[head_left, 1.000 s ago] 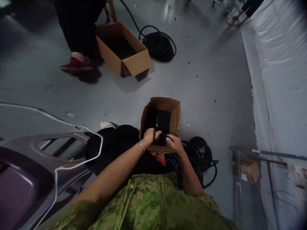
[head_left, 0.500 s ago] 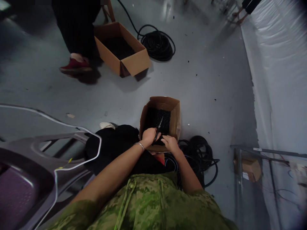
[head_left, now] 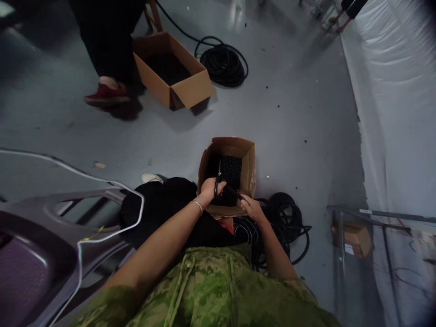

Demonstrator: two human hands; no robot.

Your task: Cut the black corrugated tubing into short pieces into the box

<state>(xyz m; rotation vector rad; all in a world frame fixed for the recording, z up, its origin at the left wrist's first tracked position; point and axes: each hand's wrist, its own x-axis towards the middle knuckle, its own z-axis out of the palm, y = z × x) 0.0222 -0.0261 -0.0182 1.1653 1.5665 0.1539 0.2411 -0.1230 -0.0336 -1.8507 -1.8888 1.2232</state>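
A small open cardboard box [head_left: 250, 163] stands on the floor in front of me, filled with several short black cut pieces. My left hand [head_left: 209, 188] is closed round the handles of black scissors [head_left: 218, 181], whose blades point up over the box. My right hand [head_left: 251, 208] pinches a black cable [head_left: 235, 194] that runs from it to the scissors at the box's near rim. The cable comes from a black coil [head_left: 286, 220] lying on the floor to the right of my knee.
Another person's dark trouser leg and red shoe [head_left: 105, 94] stand at the top left, beside a larger cardboard box [head_left: 190, 88] and a second black cable coil [head_left: 223, 63]. A grey plastic chair [head_left: 44, 236] with a white wire is at my left. White sheeting [head_left: 395, 104] hangs on the right.
My right hand has drawn back to the right along the cable, away from the box. The scissors turned from slanted to upright in my left hand.
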